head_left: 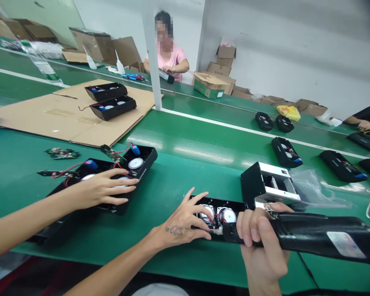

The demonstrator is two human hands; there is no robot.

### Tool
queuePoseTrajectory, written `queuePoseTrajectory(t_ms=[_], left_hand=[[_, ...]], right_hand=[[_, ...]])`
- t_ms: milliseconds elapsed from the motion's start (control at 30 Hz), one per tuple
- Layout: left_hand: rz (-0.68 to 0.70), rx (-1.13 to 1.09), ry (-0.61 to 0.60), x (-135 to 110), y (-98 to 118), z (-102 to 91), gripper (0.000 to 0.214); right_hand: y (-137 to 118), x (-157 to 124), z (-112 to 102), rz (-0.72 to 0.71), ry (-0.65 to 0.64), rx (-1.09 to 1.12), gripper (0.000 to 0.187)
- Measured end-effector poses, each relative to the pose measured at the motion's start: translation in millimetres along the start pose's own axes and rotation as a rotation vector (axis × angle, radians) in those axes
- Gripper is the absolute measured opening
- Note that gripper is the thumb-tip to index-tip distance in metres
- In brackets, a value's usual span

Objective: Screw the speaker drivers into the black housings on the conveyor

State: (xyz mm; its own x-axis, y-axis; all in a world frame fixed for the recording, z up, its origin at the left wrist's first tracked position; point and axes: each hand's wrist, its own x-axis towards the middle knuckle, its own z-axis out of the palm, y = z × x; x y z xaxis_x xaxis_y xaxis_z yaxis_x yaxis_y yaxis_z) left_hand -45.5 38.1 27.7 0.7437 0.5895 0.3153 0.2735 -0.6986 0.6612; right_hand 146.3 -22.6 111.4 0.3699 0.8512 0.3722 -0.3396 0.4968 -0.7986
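My left hand (185,222) lies with fingers spread on the left end of an open black speaker housing (226,216) that shows two round white drivers and red wires. My right hand (262,242) is closed round a long black hand tool (320,238), whose tip points left at the housing's right end. A second open housing (135,164) with blue parts and red wires lies to the left. Another person's hand (101,189), reaching in from the left edge, rests flat on it.
A black-and-silver box (268,185) and a clear plastic bag (314,189) sit behind my right hand. Small circuit boards (61,153) lie at left. A cardboard sheet (64,119) carries two housings. More housings (285,152) ride the green belt. A person in pink (169,57) works opposite.
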Motion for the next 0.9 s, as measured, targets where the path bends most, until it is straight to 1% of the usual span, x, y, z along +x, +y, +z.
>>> queuePoseTrajectory(t_ms=[200, 333, 400, 600, 767, 900], left_hand=[[0.004, -0.011, 0.104, -5, -3, 14.8, 0.007], [-0.004, 0.024, 0.216, -7, 1, 25.6, 0.010], [-0.018, 0.031, 0.244, -7, 2, 28.5, 0.010], [-0.045, -0.017, 0.149, -4, 0, 25.6, 0.010], [-0.049, -0.041, 0.147, -8, -6, 21.5, 0.008], [-0.043, -0.045, 0.154, -10, -6, 22.4, 0.010]], right_hand=[[6, -3, 4, -0.018, -0.046, -0.031, 0.023], [8, -6, 3, -0.015, -0.117, -0.082, 0.024], [10, -8, 1, -0.010, -0.147, -0.111, 0.025], [9, -9, 0, -0.025, -0.149, -0.138, 0.024], [5, -7, 5, -0.055, -0.067, -0.090, 0.024], [5, -5, 5, -0.060, -0.066, -0.066, 0.024]])
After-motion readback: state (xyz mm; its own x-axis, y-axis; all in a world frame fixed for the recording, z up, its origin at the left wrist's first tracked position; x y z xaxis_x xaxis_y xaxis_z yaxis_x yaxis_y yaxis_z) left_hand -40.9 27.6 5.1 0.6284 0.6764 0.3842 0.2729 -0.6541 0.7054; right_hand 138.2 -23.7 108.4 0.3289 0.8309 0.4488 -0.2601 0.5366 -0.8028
